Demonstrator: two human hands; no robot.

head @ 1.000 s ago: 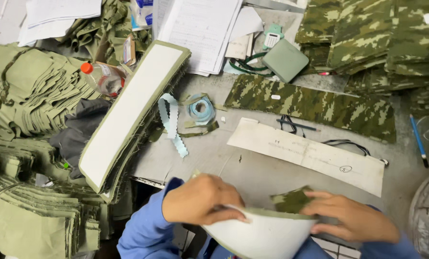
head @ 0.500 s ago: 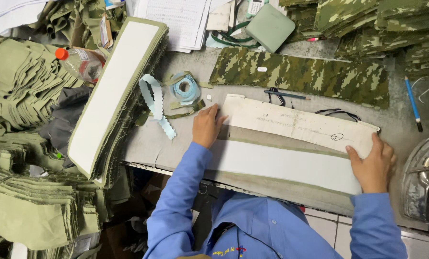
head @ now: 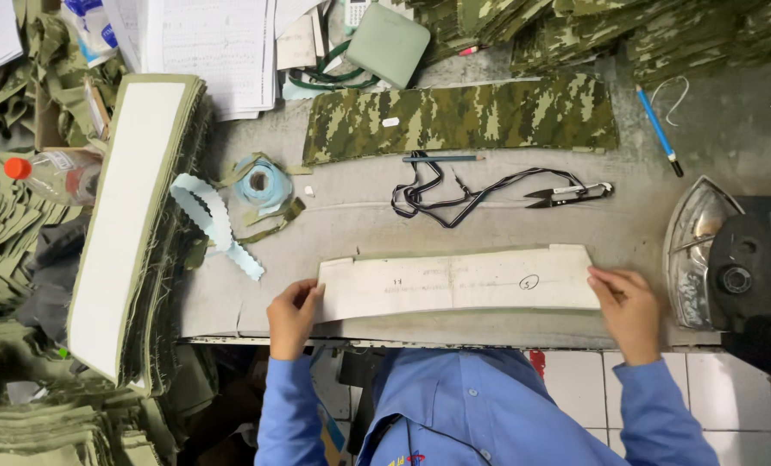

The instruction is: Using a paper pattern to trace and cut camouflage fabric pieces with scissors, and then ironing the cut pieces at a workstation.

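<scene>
A long cream paper pattern (head: 459,282) lies on an olive fabric strip whose edge (head: 489,253) shows along its far side, near the table's front. My left hand (head: 292,316) pinches the pattern's left end. At the right end my right hand (head: 629,309) presses down with fingers on the pattern's corner. Both sleeves are blue.
A camouflage fabric strip (head: 459,116), a pencil (head: 441,159), thread snips on a black cord (head: 566,194) and a blue pen (head: 659,131) lie beyond. A tape roll (head: 260,184) sits left, next to a stack of white-faced strips (head: 131,220). An iron (head: 730,259) stands right.
The folded strip I held at my lap was spread flat on the table. The paper pattern now lies on top of it, both hands at its ends.
</scene>
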